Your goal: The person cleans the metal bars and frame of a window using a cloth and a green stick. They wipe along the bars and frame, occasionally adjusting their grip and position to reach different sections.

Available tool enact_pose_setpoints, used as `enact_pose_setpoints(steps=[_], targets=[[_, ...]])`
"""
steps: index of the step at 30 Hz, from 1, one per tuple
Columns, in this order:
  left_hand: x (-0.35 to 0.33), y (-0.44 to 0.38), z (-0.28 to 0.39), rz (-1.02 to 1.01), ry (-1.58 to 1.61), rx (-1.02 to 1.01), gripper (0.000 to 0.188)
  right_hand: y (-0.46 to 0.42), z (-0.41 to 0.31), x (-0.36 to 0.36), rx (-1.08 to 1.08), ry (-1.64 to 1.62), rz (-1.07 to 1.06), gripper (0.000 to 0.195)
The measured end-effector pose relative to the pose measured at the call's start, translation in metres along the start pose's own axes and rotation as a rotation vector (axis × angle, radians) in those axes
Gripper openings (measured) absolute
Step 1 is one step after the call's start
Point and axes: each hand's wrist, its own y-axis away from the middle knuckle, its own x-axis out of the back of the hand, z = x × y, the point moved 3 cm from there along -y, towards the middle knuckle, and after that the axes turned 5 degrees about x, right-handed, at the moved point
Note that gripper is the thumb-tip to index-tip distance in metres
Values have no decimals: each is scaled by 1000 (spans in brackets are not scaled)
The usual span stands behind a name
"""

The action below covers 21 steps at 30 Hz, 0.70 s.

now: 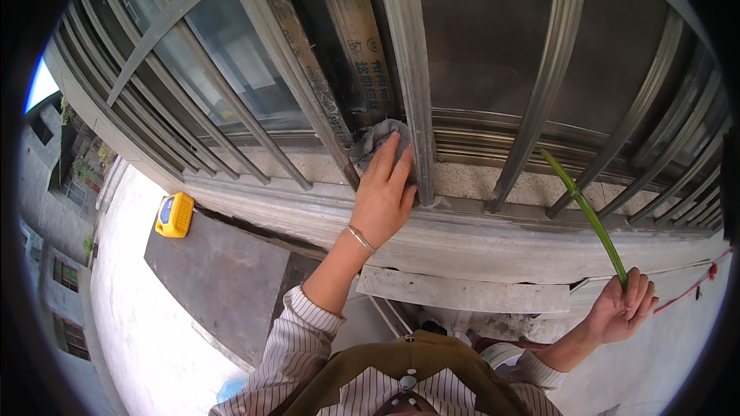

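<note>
My left hand (383, 196) reaches between two metal window bars and presses a crumpled grey cloth (381, 136) against the lower end of the window frame. Its fingers lie over the cloth, and a bangle circles the wrist. In my right hand (624, 306), well out to the right, is a green jointed stalk (595, 216) that looks like bamboo. The stalk slants up and left, its tip overlapping the bars in the view. Behind the cloth stands a dark frame with a brown strip (355, 29) bearing writing.
Vertical metal bars (535, 86) span the window above a speckled sill (462, 179). A yellow plastic jug (175, 215) stands on a dark flat slab (222, 266) to the left. Below the ledge lies a pale stone slab (462, 292). A white bucket (502, 352) is partly hidden by my body.
</note>
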Motion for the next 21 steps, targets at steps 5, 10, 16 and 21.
enact_pose_setpoints(steps=[5, 10, 16, 21], targets=[[72, 49, -42, 468, 92, 36, 19, 11, -13, 13, 118, 26, 121, 32], [60, 34, -80, 444, 706, 418, 11, 13, -10, 14, 30, 58, 45, 30], [53, 58, 27, 102, 463, -123, 31, 0, 32, -25, -184, 169, -169, 38], [17, 99, 53, -392, 580, 72, 58, 39, 173, -74, -714, 365, -368, 24]])
